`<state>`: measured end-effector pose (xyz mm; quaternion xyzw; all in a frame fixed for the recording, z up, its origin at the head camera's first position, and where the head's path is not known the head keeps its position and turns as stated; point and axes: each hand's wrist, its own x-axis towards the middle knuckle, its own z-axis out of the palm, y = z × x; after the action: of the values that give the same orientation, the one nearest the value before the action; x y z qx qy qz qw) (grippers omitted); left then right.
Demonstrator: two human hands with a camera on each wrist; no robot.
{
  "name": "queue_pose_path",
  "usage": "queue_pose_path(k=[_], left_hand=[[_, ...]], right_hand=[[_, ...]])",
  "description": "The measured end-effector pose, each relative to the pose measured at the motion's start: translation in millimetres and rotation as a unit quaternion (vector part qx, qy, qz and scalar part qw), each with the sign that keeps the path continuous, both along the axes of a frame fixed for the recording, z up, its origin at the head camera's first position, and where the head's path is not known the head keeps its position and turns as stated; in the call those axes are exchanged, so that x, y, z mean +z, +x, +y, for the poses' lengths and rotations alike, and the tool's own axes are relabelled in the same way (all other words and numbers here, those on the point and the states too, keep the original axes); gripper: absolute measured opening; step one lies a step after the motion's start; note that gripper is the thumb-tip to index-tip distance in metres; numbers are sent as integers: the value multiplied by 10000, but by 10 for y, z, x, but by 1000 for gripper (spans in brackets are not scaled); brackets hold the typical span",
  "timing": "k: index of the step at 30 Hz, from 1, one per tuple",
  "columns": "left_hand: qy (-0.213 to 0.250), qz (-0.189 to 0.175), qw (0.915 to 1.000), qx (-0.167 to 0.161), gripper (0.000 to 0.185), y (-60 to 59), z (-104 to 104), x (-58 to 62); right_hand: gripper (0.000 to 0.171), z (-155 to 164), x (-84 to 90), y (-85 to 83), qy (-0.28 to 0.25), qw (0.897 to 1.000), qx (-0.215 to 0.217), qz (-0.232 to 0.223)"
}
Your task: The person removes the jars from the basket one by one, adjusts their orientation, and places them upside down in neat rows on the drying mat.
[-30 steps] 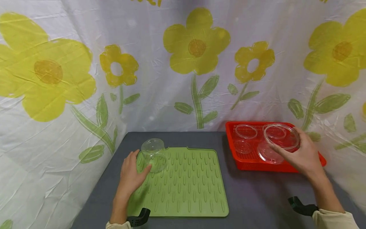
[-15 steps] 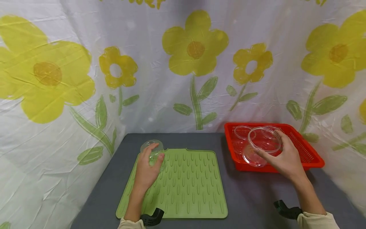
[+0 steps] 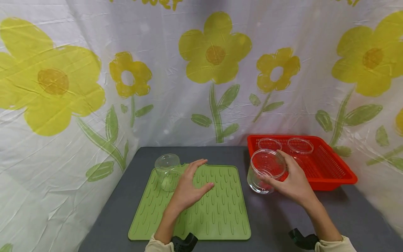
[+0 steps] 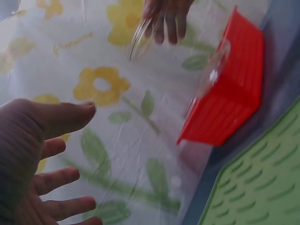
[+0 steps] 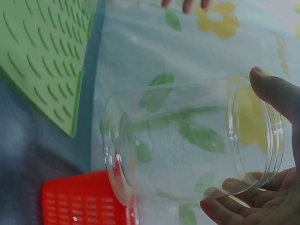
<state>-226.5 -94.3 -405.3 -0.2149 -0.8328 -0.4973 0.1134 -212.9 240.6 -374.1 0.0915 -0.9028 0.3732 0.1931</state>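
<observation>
Clear glossy jar [image 3: 266,170] — ribbed matt green mat [image 3: 201,206], perforated red plastic basket [image 3: 327,168], wrinkled printed cloth backdrop [image 3: 94,70].

We cannot tell from the head view whether the clear jar [image 3: 266,171] in the right hand [image 3: 294,182] rests on the grey table [image 3: 277,213] or hangs just above it; that hand hides the jar's near side. In the right wrist view the hand is cut off by the frame's edge, showing only a thumb and fingertips. The left wrist view blurs the red basket [image 4: 229,103] and crops the left hand [image 4: 33,164] at the edge. Both forearms run out of the head view's bottom edge, and two small dishes [image 3: 284,144] inside the basket are too small to make out.
</observation>
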Motion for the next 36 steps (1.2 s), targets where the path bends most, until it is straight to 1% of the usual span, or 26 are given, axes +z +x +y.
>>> queue_pose_path(k=[2,4,11,17,20,25,28,32,36], left_hand=[[-45,-123,9997,-185,74,-4,73,22],[-101,-196,9993,-303,78,-13,139,40],[-222,-376,9978,-492,87,-18,308,90],[-163,-562,9947,-845,99,-7,448,58],[-133,-654,9932,-954,106,0,505,32],[-243,-623,9924,-1029,110,9,556,6],[-280,-570,9921,-1081,110,18,573,10],[-113,-526,9913,-1202,107,21,581,-3],[44,-480,9909,-1254,104,19,580,-28]], right_hand=[[99,-46,-22,3,11,9999,121,2],[101,-86,-36,6,52,9998,209,-5],[103,-192,-63,27,88,9992,382,-30],[102,-308,-110,51,18,9974,714,17],[101,-365,-133,65,-25,9961,886,-10],[100,-441,-145,97,-182,9934,1129,-61],[99,-480,-153,110,-225,9920,1243,-31],[99,-531,-177,128,-264,9901,1378,2],[101,-563,-202,145,-303,9892,1430,-43]])
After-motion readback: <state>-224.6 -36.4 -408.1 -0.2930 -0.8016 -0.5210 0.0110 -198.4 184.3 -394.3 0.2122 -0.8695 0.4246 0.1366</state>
